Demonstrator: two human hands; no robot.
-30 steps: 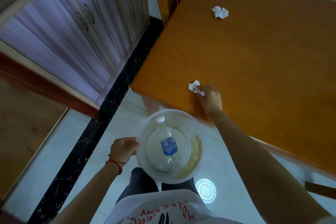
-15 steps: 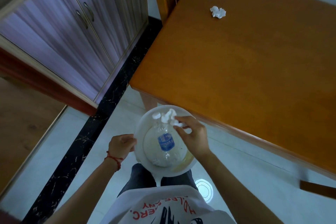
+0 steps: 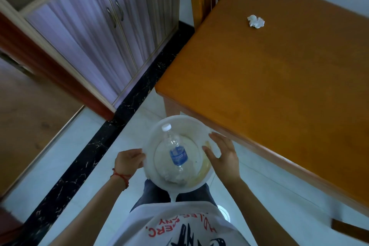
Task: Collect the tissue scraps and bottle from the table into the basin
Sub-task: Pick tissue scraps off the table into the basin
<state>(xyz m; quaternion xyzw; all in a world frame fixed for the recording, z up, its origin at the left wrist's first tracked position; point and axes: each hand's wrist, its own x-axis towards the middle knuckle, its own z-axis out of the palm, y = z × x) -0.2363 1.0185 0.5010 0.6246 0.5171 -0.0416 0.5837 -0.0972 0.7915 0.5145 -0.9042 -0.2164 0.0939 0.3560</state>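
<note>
1. The left hand point(image 3: 128, 161) is curled around the left rim of the white basin point(image 3: 151, 142), fingers closed on the edge, so that hand is doing the holding. There's a red string on that wrist.
2. The right hand point(image 3: 223, 153) sits at the basin's right rim with the fingers spread and loose, thumb just inside the bowl. Nothing is pinched in it. Whether the palm really presses the rim or just floats over it is hard to call from this angle.
3. The bottle point(image 3: 175, 153) lies on its side inside the basin, right between the two hands, white cap pointing away from the person and blue label facing up. It's clear plastic and looks empty.
4. Under the bottle's bottom end there's a pale crumpled lump, probably tissue, but it blends into the white bowl, so no clear shape.
5. One tissue scrap point(image 3: 256, 21) sits on the wooden table point(image 3: 279, 86), well away from both hands, up past the right one on the far side.
6. The basin is held off the table, just beside its near corner, over the person's legs.
7. The table's right side runs out of frame.
</note>
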